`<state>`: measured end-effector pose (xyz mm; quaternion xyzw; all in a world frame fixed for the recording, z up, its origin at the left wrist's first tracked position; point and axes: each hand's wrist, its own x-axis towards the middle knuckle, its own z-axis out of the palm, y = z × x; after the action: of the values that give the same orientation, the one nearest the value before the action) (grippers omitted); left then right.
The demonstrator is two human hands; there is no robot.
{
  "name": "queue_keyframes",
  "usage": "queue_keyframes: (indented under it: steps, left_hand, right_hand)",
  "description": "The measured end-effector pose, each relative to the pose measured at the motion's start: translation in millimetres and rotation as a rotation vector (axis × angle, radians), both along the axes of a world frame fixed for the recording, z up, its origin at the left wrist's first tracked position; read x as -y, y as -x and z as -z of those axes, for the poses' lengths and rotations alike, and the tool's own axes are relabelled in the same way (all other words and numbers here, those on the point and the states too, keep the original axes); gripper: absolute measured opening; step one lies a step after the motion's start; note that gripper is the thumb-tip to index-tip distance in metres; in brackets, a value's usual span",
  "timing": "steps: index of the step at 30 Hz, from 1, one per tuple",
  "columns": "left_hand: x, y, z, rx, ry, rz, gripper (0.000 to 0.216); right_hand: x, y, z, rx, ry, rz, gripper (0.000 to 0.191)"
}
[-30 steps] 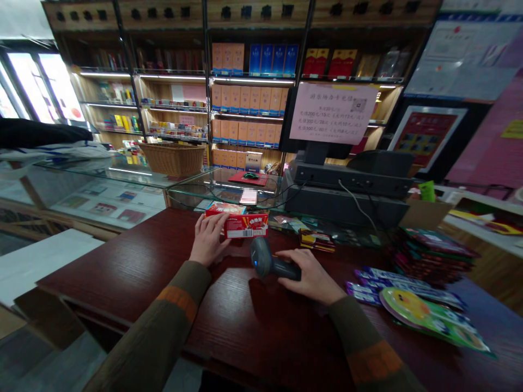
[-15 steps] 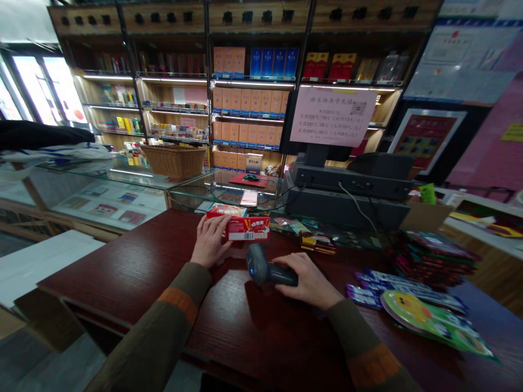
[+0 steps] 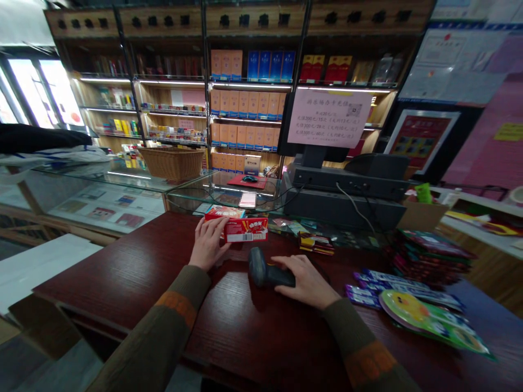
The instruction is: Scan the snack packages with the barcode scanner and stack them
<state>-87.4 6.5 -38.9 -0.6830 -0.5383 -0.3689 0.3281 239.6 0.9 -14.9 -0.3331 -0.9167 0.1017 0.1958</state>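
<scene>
My left hand (image 3: pixel 207 243) grips the left end of a red snack box (image 3: pixel 241 224) that stands on its long edge on the dark wooden counter (image 3: pixel 134 272), its label side facing me. My right hand (image 3: pixel 304 279) is wrapped round the handle of a dark grey barcode scanner (image 3: pixel 261 268). The scanner head points left and down, resting low over the counter just below the box.
A cash register with a monitor and a paper notice (image 3: pixel 333 117) stands behind the counter. Snack packets (image 3: pixel 316 242), a stack of dark packs (image 3: pixel 433 256) and flat coloured packages (image 3: pixel 425 316) lie to the right. A glass display case with a wicker basket (image 3: pixel 174 162) is at left; stocked shelves fill the back.
The scanner's head has tipped down toward the counter and its blue light no longer shows. My left hand and the box have stayed in place.
</scene>
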Motion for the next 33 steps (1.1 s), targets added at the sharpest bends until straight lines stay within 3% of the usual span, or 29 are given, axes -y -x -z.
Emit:
queue_keyframes:
  steps: [20, 26, 30, 33]
  left_hand:
    - [-1.0, 0.2, 0.7, 0.029, -0.001, 0.028, 0.069]
    - [-0.9, -2.3, -0.6, 0.026, 0.005, 0.045, 0.067]
    - [-0.7, -5.6, -1.4, 0.013, 0.009, 0.068, 0.067]
    - [-0.4, -9.2, -1.8, 0.001, 0.021, 0.090, 0.067]
  right_hand:
    - [-4.8, 1.6, 11.8, 0.008, 0.067, 0.025, 0.053]
    - [-18.7, 9.2, 10.8, -0.330, 0.108, 0.166, 0.036]
    - [-35.2, 21.8, 9.3, -0.599, 0.231, 0.272, 0.041]
    - [-45.0, 32.2, 5.0, -0.679, 0.323, 0.294, 0.048]
